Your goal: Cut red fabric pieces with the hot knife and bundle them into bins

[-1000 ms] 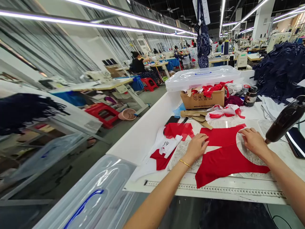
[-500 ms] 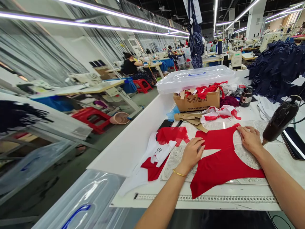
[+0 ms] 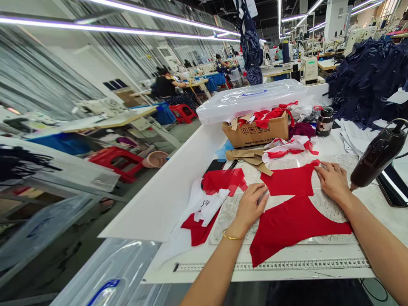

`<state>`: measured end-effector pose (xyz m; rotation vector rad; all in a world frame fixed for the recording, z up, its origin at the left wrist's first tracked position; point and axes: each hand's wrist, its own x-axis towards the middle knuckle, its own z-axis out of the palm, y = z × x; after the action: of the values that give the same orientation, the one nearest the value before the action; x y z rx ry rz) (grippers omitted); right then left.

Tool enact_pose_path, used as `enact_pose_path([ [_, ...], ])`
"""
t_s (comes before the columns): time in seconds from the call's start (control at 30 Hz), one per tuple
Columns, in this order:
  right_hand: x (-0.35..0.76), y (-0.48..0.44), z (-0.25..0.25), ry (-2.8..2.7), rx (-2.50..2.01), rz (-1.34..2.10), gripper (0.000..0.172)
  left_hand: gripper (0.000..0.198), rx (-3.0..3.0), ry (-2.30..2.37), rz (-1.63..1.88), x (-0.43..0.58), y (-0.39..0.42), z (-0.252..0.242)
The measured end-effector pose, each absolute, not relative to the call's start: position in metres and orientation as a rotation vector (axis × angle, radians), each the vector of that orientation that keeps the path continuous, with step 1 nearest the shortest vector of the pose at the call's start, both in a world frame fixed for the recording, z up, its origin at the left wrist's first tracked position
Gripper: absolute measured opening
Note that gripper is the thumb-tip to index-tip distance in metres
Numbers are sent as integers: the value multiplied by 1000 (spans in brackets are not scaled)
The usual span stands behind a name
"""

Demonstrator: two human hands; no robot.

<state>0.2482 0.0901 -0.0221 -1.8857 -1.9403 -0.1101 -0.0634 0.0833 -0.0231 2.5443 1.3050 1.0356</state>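
Two red fabric pieces lie flat on the worktable. My left hand [image 3: 252,205] is at the left edge of the upper red fabric piece [image 3: 288,180], its fingers bent and closed on that edge. At the same piece's upper right corner, the fingertips of my right hand [image 3: 333,182] pinch the edge. Just below lies the larger red fabric piece [image 3: 293,227], with a curved cut-out on its right side; a narrow wedge of pale surface shows between the two. Under them is a grey patterned board [image 3: 229,216].
Left of my hands are white pattern pieces marked 54 [image 3: 207,204] with red fabric. A measuring tape [image 3: 287,265] runs along the front edge. A dark handheld tool [image 3: 376,157] stands right of my right hand. Behind are a carton [image 3: 258,134], a jar [image 3: 325,122] and a navy fabric heap [image 3: 369,85].
The upper red piece has shifted slightly away from the larger one, and the gap between them reaches farther right. Both hands stay at its edges. The view has turned a little.
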Motion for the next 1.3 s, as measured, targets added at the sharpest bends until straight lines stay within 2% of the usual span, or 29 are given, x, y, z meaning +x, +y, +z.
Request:
enact_pose_path([
  [0.13, 248, 89, -18, -1923, -1776, 1, 35, 20, 2521, 1285, 1055, -65, 82, -19],
  [0.33, 245, 89, -20, -2077, -1623, 155, 32, 17, 2560, 1249, 892, -67, 65, 0],
  [0.57, 246, 88, -17, -2039, -1785, 38, 34, 23, 2638, 1143, 635, -50, 22, 13],
  [0.7, 243, 87, -14, -2006, -1743, 33, 34, 28, 2673, 1319, 616, -40, 10, 5],
  [0.9, 229, 75, -5, -2195, -1332, 265, 18, 20, 2628, 1676, 549, -56, 15, 3],
  [1.03, 221, 67, 1, -2338, -1284, 342, 6, 7, 2477, 1725, 477, -67, 18, 1],
  [1.1, 219, 66, 3, -2373, -1308, 358, 8, 4, 2389, 1703, 440, -66, 21, 1],
  [1.3, 226, 66, 9, -2408, -1486, 431, 14, 12, 2303, 1648, 364, -47, 41, 8],
])
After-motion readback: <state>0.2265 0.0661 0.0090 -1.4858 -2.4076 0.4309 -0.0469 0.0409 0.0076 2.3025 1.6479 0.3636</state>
